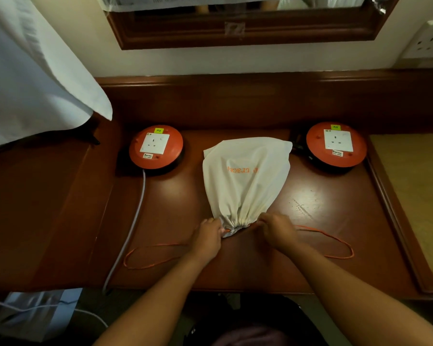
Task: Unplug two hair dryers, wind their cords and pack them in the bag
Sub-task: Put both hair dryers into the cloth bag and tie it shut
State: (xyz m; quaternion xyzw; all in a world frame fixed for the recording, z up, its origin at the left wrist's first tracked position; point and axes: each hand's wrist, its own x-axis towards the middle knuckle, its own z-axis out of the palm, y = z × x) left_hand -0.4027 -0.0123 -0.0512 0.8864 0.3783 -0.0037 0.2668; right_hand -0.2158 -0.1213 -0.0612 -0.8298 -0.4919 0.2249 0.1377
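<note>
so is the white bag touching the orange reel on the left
Apart. The head view shows bare wooden desk between the white bag and the left orange reel.

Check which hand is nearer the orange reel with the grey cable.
Left. The left hand sits at the bag mouth's left side, below and right of that reel. The right hand is on the mouth's far side, further from it.

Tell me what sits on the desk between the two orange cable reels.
In the head view, the white drawstring bag lies between the left reel and the right reel, touching neither; both hands grip its gathered mouth.
</note>
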